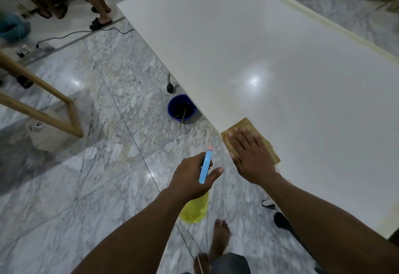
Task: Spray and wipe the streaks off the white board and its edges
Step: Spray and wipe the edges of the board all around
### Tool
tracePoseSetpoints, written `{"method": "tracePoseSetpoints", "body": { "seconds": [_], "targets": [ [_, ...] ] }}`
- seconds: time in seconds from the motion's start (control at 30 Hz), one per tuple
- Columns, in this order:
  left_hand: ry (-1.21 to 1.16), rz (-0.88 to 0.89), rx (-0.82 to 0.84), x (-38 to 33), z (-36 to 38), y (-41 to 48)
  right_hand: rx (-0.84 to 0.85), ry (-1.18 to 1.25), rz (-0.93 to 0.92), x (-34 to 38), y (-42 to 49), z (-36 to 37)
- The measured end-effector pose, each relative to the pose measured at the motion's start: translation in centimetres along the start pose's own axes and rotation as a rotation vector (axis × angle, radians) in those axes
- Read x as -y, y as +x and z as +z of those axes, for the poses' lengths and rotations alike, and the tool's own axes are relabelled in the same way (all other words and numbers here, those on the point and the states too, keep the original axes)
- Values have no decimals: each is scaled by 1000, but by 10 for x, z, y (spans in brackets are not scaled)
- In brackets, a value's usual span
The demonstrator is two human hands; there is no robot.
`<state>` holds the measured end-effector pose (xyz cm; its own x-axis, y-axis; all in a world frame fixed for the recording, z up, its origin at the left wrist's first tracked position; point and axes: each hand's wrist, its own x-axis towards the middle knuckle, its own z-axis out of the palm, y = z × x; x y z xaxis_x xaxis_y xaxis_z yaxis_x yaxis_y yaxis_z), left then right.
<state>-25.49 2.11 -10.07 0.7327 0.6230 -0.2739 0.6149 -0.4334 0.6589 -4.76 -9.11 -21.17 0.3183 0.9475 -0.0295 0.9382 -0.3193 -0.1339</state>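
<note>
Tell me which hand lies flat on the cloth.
The right hand, fingers spread flat on the tan cloth at the edge of the board; the left hand instead grips the spray bottle.

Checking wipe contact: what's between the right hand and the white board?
A tan cloth, pressed flat under the right hand, fingers straight, at the near edge of the white board. The head view shows it.

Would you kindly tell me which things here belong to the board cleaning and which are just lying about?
For the job: white board; tan cloth, pressed flat on the board's edge by the right hand; spray bottle, gripped by the left hand.
Lying about: blue bucket, wooden frame and black cable, all on the floor.
</note>
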Motion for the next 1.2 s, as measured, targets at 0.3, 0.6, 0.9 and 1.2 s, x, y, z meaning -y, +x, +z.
{"method": "tracePoseSetpoints", "body": {
  "seconds": [0.3, 0.6, 0.9, 1.2],
  "targets": [
    [7, 57, 38, -5, 33, -67, -9, -34, 57, -12, -102, -1],
    [17, 85, 56, -18, 68, -125, -46, -13, 58, -15, -156, 0],
    [19, 114, 17, -73, 118, -151, -24, 8, 17, -39, -247, 0],
    [-2, 112, 21, -125, 170, -186, 38, -15, 17, -50, -305, -5]
  ]
}}
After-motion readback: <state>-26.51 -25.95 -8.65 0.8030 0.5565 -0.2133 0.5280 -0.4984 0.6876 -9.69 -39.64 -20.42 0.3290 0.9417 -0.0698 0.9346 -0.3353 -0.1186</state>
